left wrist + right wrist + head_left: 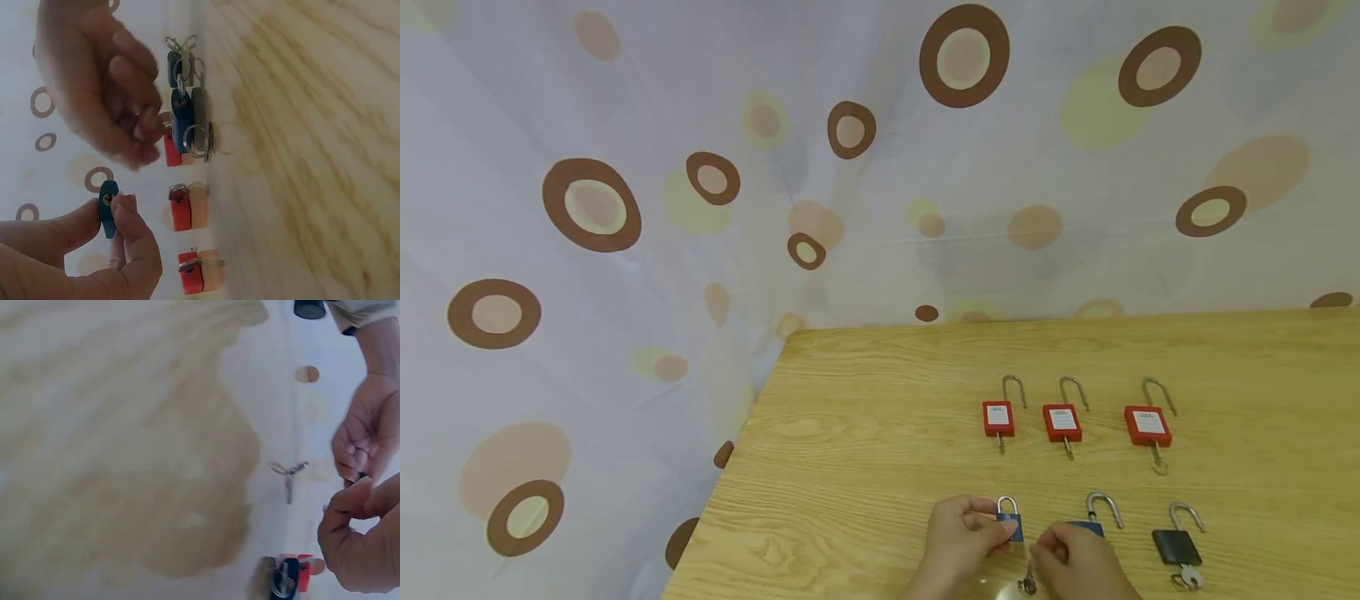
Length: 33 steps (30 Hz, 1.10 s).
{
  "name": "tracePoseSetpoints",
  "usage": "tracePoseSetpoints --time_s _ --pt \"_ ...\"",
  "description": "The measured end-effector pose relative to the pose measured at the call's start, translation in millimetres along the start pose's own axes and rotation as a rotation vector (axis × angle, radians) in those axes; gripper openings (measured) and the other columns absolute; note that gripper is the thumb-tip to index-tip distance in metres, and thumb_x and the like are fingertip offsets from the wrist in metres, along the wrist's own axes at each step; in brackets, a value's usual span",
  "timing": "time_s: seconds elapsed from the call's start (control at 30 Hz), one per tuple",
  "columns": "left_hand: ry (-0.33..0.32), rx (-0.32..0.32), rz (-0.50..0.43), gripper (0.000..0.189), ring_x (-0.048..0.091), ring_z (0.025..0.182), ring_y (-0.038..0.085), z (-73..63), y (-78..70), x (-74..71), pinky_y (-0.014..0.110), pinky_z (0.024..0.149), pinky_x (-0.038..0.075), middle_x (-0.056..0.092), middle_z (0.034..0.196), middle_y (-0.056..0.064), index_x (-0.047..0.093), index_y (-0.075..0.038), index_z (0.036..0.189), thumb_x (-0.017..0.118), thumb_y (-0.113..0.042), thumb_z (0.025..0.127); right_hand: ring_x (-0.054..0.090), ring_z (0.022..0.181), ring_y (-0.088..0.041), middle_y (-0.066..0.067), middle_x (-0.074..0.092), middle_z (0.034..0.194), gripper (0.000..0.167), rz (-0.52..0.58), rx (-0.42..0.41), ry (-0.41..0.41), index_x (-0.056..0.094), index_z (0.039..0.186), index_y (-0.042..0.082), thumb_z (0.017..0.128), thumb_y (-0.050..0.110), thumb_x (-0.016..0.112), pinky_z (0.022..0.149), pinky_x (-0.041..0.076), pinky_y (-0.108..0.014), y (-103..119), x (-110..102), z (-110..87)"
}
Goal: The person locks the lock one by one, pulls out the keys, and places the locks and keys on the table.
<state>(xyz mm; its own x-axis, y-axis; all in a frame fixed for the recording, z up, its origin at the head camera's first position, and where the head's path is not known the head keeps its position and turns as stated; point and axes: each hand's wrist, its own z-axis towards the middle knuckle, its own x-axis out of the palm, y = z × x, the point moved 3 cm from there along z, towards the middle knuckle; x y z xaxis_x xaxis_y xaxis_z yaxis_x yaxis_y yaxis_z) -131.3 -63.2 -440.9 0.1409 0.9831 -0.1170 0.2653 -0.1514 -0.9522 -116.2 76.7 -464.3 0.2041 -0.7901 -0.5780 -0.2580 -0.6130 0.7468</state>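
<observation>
Left grip pinches a blue lock. Right grip curls near keys; whether it holds anything, I cannot tell.

The person's 2 hands, the left hand and the right hand, are bare down to the wrists. Above the left wrist shows 1 pale, greyish-beige sleeve, with a small black strip at its edge. Beside it is 1 black, rounded, cylinder-like piece, too blurred to identify.
</observation>
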Motion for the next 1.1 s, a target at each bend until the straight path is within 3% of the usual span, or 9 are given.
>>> tracePoseSetpoints --time_s 0.13,0.3,0.47,0.6,0.8,0.9,1.1 --pt "0.009 0.011 0.055 0.013 0.069 0.066 0.022 4.8 0.9 5.2 0.026 0.059 0.056 0.07 0.074 0.015 0.061 0.005 0.088 0.069 0.005 0.077 0.042 0.054 -0.012 0.0 0.05 0.062 0.014 0.042 -0.062 -0.064 0.064 0.084 0.003 0.091 0.011 0.054 0.049 0.035 -0.023 13 -12 2.0" --pt "0.016 0.021 0.09 0.008 0.069 0.065 0.024 12.1 3.1 12.8 0.025 0.058 0.056 0.069 0.072 0.017 0.061 0.007 0.082 0.067 0.009 0.077 0.035 0.035 -0.009 0.0 0.041 0.048 0.015 0.058 -0.073 -0.049 0.059 0.076 0.005 0.09 0.008 0.055 0.036 0.031 -0.019 13 -10 6.8" --pt "0.013 0.026 0.134 0.009 0.068 0.061 0.024 15.5 4.9 18.8 0.023 0.055 0.055 0.066 0.066 0.015 0.059 0.006 0.077 0.066 0.013 0.076 0.039 0.049 -0.013 -0.001 0.041 0.056 0.021 -0.062 -0.103 -0.019 0.05 0.07 0.004 0.092 0.007 0.051 0.045 0.029 -0.02 13 -6 14.1" --pt "0.012 0.071 0.209 0.012 0.067 0.055 0.025 15.1 4.2 21.2 0.021 0.048 0.053 0.066 0.061 0.016 0.058 0.005 0.073 0.067 0.014 0.074 0.041 0.055 -0.015 -0.003 0.042 0.06 0.024 -0.172 -0.144 0.005 0.049 0.071 0.002 0.094 0.008 0.046 0.049 0.032 -0.024 17 -2 17.5" --pt "-0.028 0.149 0.482 0.016 0.053 0.052 0.003 17.5 0.2 22.4 0.014 0.046 0.043 0.059 0.058 0.001 0.061 -0.001 0.064 0.074 0.002 0.072 0.048 0.057 -0.016 -0.004 0.05 0.061 0.025 -0.29 -0.187 0.007 0.051 0.072 -0.001 0.094 0.009 0.046 0.051 0.04 -0.03 23 0 17.5" --pt "-0.052 0.176 0.578 0.017 0.044 0.054 0.001 19.2 -2.1 22.1 0.014 0.047 0.039 0.054 0.059 -0.003 0.062 -0.003 0.062 0.077 -0.004 0.071 0.049 0.059 -0.016 -0.004 0.052 0.062 0.024 -0.312 -0.176 0.01 0.052 0.072 0.0 0.094 0.009 0.047 0.052 0.041 -0.031 24 -1 18.5" --pt "-0.058 0.197 0.626 0.017 0.045 0.055 0.003 20.2 -5.2 22.0 0.014 0.048 0.039 0.056 0.06 -0.001 0.063 -0.003 0.062 0.077 -0.005 0.07 0.051 0.06 -0.015 -0.005 0.055 0.063 0.026 -0.399 -0.165 0.023 0.055 0.072 0.0 0.094 0.01 0.048 0.052 0.043 -0.031 25 -1 21.9"
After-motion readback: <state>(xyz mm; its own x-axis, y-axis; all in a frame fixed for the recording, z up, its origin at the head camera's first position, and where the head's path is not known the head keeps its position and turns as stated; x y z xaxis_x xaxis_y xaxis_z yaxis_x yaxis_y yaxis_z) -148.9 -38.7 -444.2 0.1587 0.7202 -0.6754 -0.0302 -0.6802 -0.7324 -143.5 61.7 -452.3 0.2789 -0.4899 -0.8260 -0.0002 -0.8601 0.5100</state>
